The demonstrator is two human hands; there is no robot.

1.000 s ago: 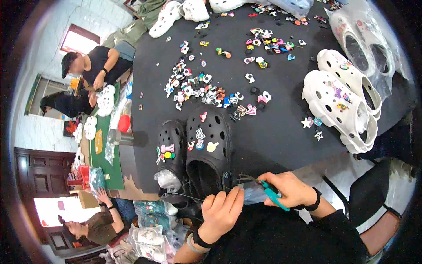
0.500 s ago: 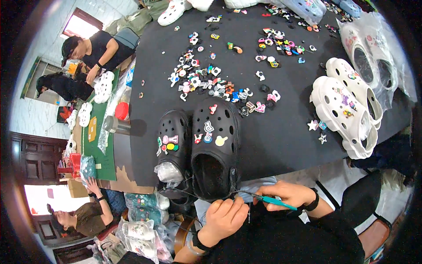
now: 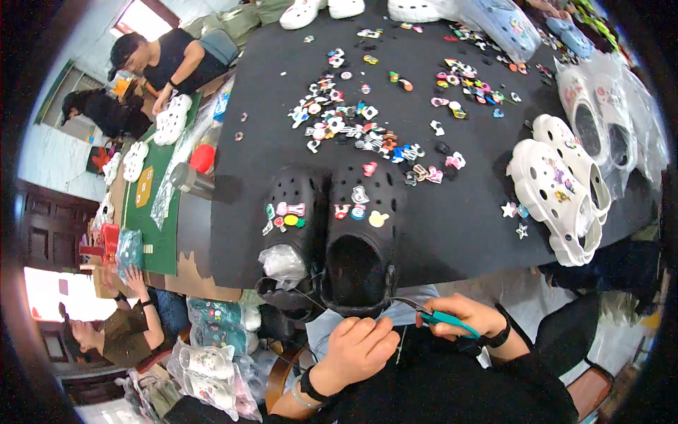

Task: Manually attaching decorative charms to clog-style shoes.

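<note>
Two black clogs stand side by side at the table's near edge: the left clog [image 3: 288,233] has clear plastic stuffed in its opening, the right clog [image 3: 361,244] is hollow. Both carry colourful charms on their tops. Close below the heels, my left hand [image 3: 359,348] is closed, knuckles up; what its fingers hold is hidden. A thin black strand [image 3: 308,299] runs near the left heel. My right hand [image 3: 462,318] grips teal-handled pliers [image 3: 452,324], whose thin dark jaws point at the right clog's heel; their exact kind is hard to tell.
Loose charms [image 3: 339,127] lie scattered across the black table [image 3: 282,92]. White clogs [image 3: 558,184] stand at the right, beside plastic-wrapped clogs [image 3: 600,116]. A dark tumbler [image 3: 189,180] and red lid [image 3: 203,159] are at left. Other people [image 3: 166,67] work around a green mat [image 3: 161,233].
The whole view has shifted, so the table things appear farther right. My right hand has turned slightly with the pliers, whose handles now look wider apart. My left hand stays below the heels.
</note>
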